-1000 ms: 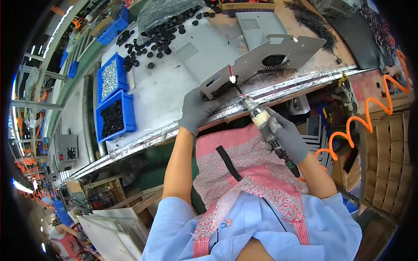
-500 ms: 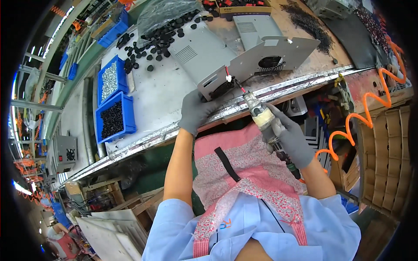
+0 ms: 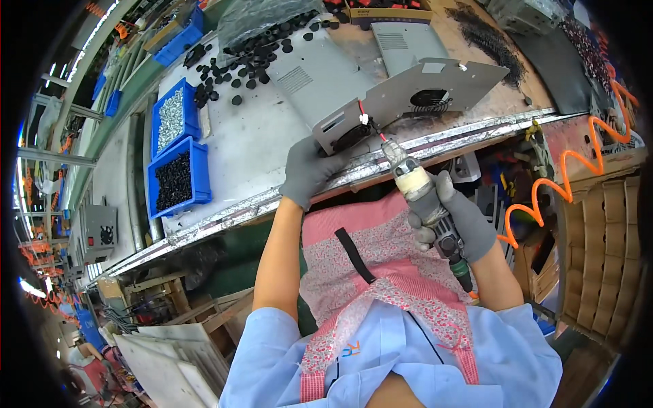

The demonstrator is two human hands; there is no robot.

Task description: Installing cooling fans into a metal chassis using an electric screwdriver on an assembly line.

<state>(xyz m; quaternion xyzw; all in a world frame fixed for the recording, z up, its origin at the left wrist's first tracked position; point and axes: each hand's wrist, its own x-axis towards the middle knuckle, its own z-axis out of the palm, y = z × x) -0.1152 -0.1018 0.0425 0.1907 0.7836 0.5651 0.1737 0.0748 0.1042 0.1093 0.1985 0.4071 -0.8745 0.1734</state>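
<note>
Vs. 0.5 s ago, the R hand (image 3: 473,221) has shifted its hold on the power driver (image 3: 413,185), so I see more of its dark body; the orange coil hose (image 3: 568,175) at right has shifted too. R hand is wrapped round the driver, fingertips showing on its left. Driver slants far-left, bit at the grey panel (image 3: 396,100) by its left fan hole; can't tell from here if the tip touches. L hand (image 3: 308,173) is curled narrow on the panel's near left corner, some fingers hidden.

Panel stands tilted on the desk (image 3: 245,139), close to the near edge; white connector (image 3: 364,119) on a red wire hangs just beside the bit. Just beyond the panel: 2 grey covers (image 3: 306,76) w/ slots. Further left: far blue bin (image 3: 192,114) w/ silver pcs, near blue bin (image 3: 201,175) w/ black pcs. Far side: loose black caps (image 3: 252,84), clear plastic bag (image 3: 262,28).
</note>
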